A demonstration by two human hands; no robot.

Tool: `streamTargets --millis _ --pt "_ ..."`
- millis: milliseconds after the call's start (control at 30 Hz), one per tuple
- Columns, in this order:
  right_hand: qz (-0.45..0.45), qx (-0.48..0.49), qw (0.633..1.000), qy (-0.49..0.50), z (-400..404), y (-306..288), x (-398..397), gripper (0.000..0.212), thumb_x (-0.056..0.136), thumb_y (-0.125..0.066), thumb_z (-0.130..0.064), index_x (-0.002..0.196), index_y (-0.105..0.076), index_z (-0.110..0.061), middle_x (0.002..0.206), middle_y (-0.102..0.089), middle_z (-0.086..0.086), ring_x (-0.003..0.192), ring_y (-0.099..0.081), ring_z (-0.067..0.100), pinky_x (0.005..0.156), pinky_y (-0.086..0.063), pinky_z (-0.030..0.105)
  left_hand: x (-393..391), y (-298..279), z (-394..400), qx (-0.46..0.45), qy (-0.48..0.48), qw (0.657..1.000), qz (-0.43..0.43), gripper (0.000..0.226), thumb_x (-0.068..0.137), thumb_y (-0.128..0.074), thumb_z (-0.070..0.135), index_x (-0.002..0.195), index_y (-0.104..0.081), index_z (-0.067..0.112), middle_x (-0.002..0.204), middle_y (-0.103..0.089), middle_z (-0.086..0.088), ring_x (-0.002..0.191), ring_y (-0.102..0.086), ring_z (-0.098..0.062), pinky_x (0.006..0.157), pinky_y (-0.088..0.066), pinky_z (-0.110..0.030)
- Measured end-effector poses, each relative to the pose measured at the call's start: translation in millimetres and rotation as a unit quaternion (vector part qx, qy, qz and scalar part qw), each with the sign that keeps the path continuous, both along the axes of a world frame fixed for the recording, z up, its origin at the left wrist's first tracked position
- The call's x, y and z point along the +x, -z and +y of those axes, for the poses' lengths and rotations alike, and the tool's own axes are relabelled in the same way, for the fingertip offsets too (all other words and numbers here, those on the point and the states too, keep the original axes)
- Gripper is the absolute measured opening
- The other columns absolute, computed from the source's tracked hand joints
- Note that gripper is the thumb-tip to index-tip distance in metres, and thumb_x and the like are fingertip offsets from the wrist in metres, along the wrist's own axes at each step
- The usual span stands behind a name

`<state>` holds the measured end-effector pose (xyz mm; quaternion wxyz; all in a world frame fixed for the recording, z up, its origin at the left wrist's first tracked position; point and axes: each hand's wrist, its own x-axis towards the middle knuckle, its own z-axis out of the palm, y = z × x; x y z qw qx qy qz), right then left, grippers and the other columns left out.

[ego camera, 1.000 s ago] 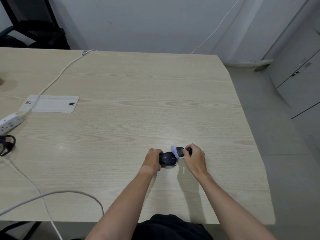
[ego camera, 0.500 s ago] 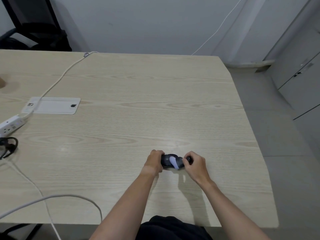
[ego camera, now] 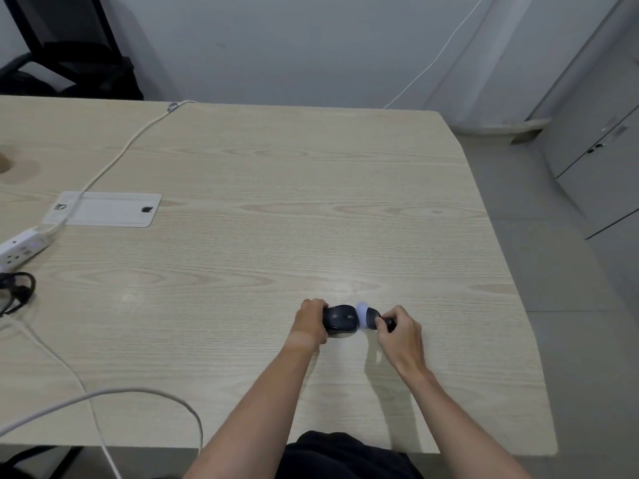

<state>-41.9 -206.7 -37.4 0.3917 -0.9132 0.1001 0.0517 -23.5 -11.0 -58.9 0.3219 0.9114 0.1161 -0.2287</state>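
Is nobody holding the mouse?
No, the left hand grips the black mouse, and the right hand pinches a small dark piece beside it.

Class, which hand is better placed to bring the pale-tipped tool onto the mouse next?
Right: the right hand holds the tool beside the mouse, while the left hand grips the mouse.

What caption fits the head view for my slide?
Left hand grips a black mouse on the wooden table while the right hand holds a dark, pale-tipped tool at its end.
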Motion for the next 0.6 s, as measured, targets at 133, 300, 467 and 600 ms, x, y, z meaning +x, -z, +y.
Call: streamTargets --millis 133,300,467,600 --pt "-0.008 0.011 0.999 -0.041 6.3 -2.3 -1.5 0.015 0.084 -0.068 -0.011 0.074 -0.057 -0.014 0.066 -0.06 -0.005 0.063 -0.058 0.014 0.056 -0.042 0.021 1.5 -1.0 0.1 -0.001 -0.002 1.0 0.004 0.052 0.064 -0.072 -0.009 0.112 -0.065 0.01 0.118 -0.055 -0.011 0.092 -0.064 -0.029 0.066 -0.054 -0.03" --pt "-0.023 0.012 1.0 -0.001 13.4 -11.8 6.5 0.014 0.087 -0.065 -0.012 0.076 -0.057 -0.012 0.07 -0.061 -0.001 0.067 -0.057 0.017 0.056 -0.042 0.025 0.2 -0.1 0.4 -0.007 -0.018 1.0 0.006 0.055 0.063 -0.07 -0.004 0.115 -0.061 0.012 0.119 -0.051 -0.008 0.093 -0.062 -0.027 0.069 -0.056 -0.032" --pt "-0.042 0.071 0.992 -0.1 30.5 -20.6 10.6 0.011 0.081 -0.069 -0.007 0.073 -0.062 -0.012 0.064 -0.062 -0.004 0.061 -0.057 0.011 0.056 -0.043 0.016 -0.3 -5.4 0.3 -0.031 -0.045 0.998 0.012 0.046 0.061 -0.075 0.003 0.103 -0.06 0.013 0.112 -0.053 -0.006 0.086 -0.062 -0.023 0.065 -0.053 -0.028" --pt "-0.029 0.014 0.997 -0.066 35.6 -16.4 21.5 0.007 0.085 -0.065 -0.014 0.079 -0.063 -0.013 0.074 -0.064 -0.003 0.069 -0.059 0.012 0.06 -0.043 0.021 -2.4 -5.3 1.9 -0.048 -0.063 0.997 0.015 0.05 0.055 -0.073 0.009 0.103 -0.061 0.017 0.109 -0.056 -0.005 0.085 -0.064 -0.022 0.065 -0.057 -0.03"
